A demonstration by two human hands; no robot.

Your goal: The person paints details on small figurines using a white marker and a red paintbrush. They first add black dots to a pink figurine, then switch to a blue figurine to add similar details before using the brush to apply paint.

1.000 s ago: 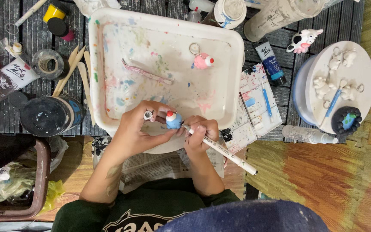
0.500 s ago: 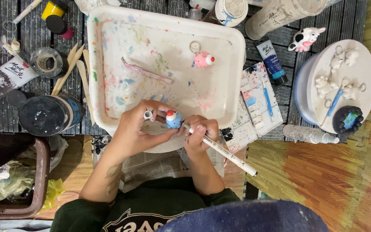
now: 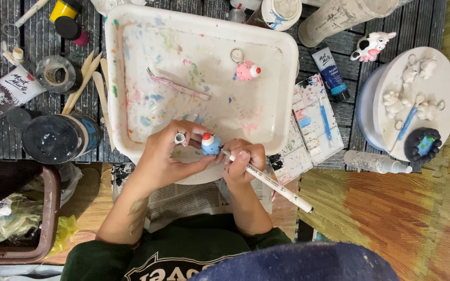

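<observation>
At the lower centre of the frame, over the near rim of the paint-smeared white tray [image 3: 287, 67], my left hand [image 3: 170, 156] is pinching a small, glossy blue figurine [image 3: 210, 145] while my right hand [image 3: 243, 164] is gripping a slim white marker [image 3: 272, 182], detailing it; I judge steady, light strokes come next.

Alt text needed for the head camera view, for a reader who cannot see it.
Seen from above, the left hand holds a small blue figurine while the right hand touches a white marker pen to it, over the near rim of a paint-stained white tray. A pink figurine lies in the tray.
</observation>
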